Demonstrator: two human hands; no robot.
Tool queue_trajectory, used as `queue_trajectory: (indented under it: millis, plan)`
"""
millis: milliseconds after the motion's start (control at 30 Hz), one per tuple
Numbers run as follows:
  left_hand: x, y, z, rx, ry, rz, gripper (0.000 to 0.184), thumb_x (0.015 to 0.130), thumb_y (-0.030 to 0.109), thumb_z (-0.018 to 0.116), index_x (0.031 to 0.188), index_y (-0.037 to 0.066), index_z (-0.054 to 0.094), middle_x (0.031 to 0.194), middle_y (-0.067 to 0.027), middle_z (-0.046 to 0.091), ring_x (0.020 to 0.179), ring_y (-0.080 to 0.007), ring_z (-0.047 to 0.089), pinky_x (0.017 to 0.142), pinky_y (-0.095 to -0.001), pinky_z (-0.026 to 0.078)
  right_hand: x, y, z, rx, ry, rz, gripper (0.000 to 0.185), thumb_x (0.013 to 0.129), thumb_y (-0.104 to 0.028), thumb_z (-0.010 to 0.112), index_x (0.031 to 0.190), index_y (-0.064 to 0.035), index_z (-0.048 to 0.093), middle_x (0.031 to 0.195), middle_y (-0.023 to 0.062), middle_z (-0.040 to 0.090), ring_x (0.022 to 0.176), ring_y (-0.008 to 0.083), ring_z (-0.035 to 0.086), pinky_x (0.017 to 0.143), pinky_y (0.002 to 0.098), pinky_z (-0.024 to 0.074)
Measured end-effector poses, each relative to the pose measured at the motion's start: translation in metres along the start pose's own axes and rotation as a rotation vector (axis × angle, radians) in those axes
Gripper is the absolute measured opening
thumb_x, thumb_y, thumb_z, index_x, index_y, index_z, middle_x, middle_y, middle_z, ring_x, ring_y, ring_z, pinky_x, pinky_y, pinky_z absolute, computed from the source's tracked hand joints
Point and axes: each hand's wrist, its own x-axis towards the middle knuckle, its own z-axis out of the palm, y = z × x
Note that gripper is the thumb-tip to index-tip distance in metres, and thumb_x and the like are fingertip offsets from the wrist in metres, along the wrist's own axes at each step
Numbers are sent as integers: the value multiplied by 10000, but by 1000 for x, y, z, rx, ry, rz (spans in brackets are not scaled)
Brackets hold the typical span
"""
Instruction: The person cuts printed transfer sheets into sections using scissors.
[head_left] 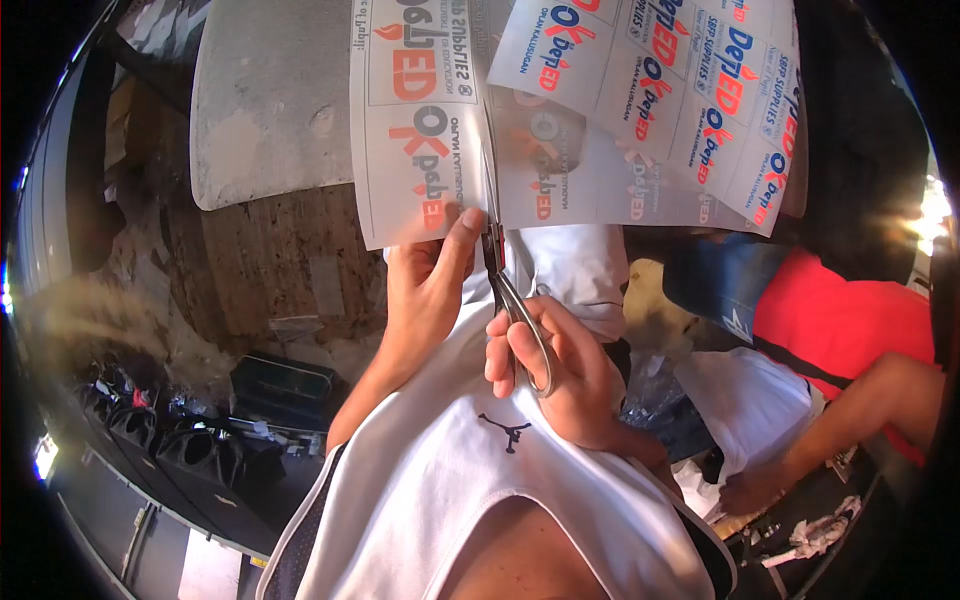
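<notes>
Your left hand (430,280) pinches the near edge of the printed sheet (405,185) between thumb and fingers, just beside the scissors. Your right hand (575,370) holds the scissors (494,255) by the handle loops, the blades pointing away from you along the sheet. The sheet extends in front of your white top (450,470), its left strip showing reversed lettering; at right, an overlying layer (625,85) bears readable red and blue print. Farther out, a grey board (270,110) appears at left, another person (840,310) in red at right.
</notes>
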Motion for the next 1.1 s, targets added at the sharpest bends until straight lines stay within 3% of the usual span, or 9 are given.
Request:
queue_trajectory:
  millis: [233,800,867,1100]
  plan:
    - [-3,-2,-5,-22,-24,-28,227,1074,205,643,949,16,664,702,57,502,602,-36,387,525,-256,280,2,-2,1,0,-20,-8,285,1119,-272,553,1152,10,585,851,73,649,723,107,585,677,252,489]
    - [-2,-1,-1,-63,-43,-65,261,1095,203,604,903,26,613,705,61,468,616,-39,375,531,-249,299,17,-10,-3,14,1,-16,311,1117,-294,557,1152,14,581,850,69,644,732,119,598,695,258,498]
    - [-1,-1,2,-16,5,-9,375,1097,226,590,760,79,515,637,82,366,545,-32,274,493,-262,181,18,-11,-2,9,1,-18,313,1117,-296,556,1151,14,581,849,70,645,734,120,599,698,258,499]
    - [-1,-1,3,-35,7,-30,374,1102,228,579,767,74,516,637,81,365,543,-26,281,490,-253,184,22,-12,-3,42,-18,-6,306,1118,-298,556,1161,4,577,857,69,652,737,117,602,707,261,502]
